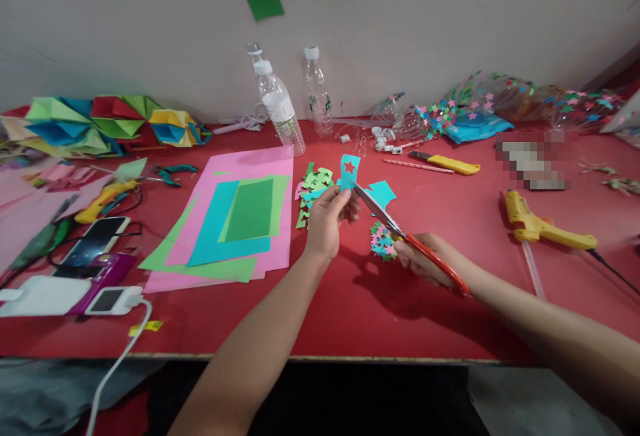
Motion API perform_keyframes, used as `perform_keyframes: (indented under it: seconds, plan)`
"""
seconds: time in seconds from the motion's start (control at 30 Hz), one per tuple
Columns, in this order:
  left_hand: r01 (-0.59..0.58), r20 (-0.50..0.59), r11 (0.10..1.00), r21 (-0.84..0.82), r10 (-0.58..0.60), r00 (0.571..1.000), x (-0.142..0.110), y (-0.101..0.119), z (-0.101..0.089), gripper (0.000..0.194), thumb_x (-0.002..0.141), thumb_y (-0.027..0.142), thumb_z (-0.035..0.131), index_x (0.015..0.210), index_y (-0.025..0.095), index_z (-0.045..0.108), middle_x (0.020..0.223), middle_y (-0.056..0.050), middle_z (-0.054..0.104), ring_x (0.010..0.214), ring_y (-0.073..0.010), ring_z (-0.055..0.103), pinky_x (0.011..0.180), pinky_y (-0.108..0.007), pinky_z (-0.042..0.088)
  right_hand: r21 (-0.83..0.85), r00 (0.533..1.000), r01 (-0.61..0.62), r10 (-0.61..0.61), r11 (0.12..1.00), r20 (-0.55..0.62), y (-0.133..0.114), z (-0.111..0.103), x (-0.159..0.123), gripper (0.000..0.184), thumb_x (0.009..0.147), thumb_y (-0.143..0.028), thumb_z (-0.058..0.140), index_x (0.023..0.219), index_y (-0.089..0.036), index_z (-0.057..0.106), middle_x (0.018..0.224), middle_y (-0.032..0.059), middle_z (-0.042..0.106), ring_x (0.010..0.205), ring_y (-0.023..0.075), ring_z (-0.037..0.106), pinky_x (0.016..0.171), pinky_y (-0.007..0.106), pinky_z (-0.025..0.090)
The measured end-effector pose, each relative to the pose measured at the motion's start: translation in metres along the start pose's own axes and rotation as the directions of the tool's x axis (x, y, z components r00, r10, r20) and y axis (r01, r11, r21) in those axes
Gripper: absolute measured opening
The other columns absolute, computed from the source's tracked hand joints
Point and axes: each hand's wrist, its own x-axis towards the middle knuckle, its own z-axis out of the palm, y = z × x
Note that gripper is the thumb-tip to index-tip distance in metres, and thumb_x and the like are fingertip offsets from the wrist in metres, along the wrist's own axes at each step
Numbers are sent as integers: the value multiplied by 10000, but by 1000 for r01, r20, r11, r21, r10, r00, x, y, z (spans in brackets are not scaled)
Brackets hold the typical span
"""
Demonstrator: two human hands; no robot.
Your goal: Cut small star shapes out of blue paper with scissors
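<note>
Left hand (326, 219) pinches a turquoise paper strip (346, 183) with a star-shaped hole, above the red tabletop (345, 319). Right hand (431, 253) grips red-handled scissors (406, 237), pointed metal blades (374, 205) at the strip. Nearby: tiny paper stars (383, 246), heaped; jagged green paper offcuts (320, 178); layered paper sheets (247, 213).

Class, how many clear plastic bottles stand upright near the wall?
3: a front bottle, a rear bottle partly hidden behind it, and a white-capped bottle to their right. Others could be hidden.
</note>
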Motion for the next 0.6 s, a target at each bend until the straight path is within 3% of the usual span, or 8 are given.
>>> perform_keyframes:
  seconds: [0.3,0.6]
  plan:
    - [65,-18,990,-124,-67,998,0,3,3,122,760,262,656,683,169,634,576,24,604,498,-53,518,474,-168,399,-31,994,92,-90,995,59,5,-2,2,566,750,-754,519,647,-199,474,384,-84,354,315,62,316,356,215,287]
    - [24,-13,1000,-15,-24,1000,2,5,-1,169,764,237,599,608,174,579,527,36,541,469,-48,461,464,-177,361,-63,997,63,-60,996,46,1,-3,-1,614,705,-806,521,634,-198,467,408,-78,370,321,58,325,351,214,274]
